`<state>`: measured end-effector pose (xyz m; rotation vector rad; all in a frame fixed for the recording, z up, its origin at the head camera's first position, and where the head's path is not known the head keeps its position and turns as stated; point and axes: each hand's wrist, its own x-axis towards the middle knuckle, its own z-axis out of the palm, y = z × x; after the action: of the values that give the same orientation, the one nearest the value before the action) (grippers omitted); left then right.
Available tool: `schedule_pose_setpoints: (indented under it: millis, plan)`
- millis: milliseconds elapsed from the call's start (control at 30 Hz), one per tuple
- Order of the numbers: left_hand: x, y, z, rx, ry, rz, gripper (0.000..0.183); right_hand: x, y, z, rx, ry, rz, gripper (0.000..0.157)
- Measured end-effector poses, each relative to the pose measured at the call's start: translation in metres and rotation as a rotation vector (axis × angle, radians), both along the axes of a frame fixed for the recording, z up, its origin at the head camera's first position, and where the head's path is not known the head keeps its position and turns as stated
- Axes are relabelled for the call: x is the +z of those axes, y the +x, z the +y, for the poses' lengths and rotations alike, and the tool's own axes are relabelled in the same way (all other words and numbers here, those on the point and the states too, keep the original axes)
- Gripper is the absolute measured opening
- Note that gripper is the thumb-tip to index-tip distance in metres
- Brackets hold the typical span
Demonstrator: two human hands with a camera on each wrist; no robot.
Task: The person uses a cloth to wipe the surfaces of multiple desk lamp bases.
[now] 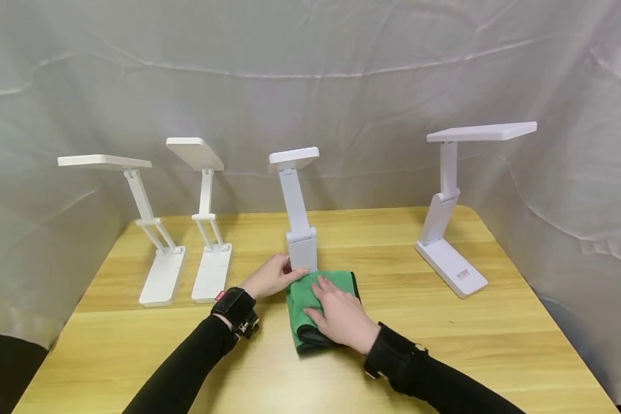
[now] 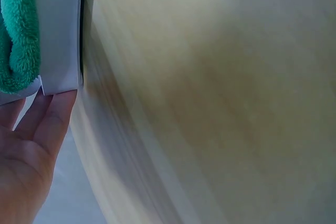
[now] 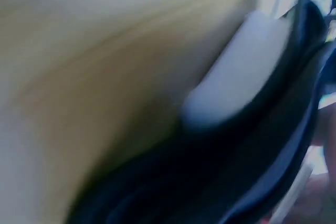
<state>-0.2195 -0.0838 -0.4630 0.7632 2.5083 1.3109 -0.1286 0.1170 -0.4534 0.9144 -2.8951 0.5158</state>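
Observation:
A white folding desk lamp [image 1: 301, 247] stands at the middle of the table, head raised. Over its base lies a folded green cloth [image 1: 302, 299] with black edging, hiding most of the base. My left hand [image 1: 274, 276] grips the lamp low down, where stem meets base, thumb in front. In the left wrist view, fingertips of the left hand [image 2: 31, 145] touch the end of the white base [image 2: 59, 35] beside the fluffy cloth [image 2: 21, 30]. My right hand [image 1: 344, 316] presses on the cloth, fingers fairly straight. Blurred in the right wrist view, the cloth's dark edge [image 3: 210, 166] crosses the white base [image 3: 236, 72].
Two more white lamps, one at far left [image 1: 163, 276] and one nearer [image 1: 212, 273], stand left of my hands. Another lamp [image 1: 451, 267] stands at the right. Behind the wooden table [image 1: 445, 356] hangs a pale grey curtain [image 1: 341, 103], also along both sides.

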Motion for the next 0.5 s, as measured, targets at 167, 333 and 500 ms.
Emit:
schedule_pose_setpoints:
  millis: [167, 333, 500]
  plan:
    - [-0.001, 0.001, -0.001, 0.005, 0.014, 0.001, 0.033, 0.000, 0.012, 0.005, 0.049, 0.048, 0.027, 0.051]
    - [-0.002, 0.003, -0.002, 0.000, 0.004, 0.000, 0.032, -0.004, 0.028, 0.029, 0.046, -0.111, -0.164, 0.054]
    - [-0.001, 0.002, 0.001, 0.006, 0.006, 0.011, 0.031, -0.007, 0.010, 0.028, -0.025, -0.235, -0.183, 0.057]
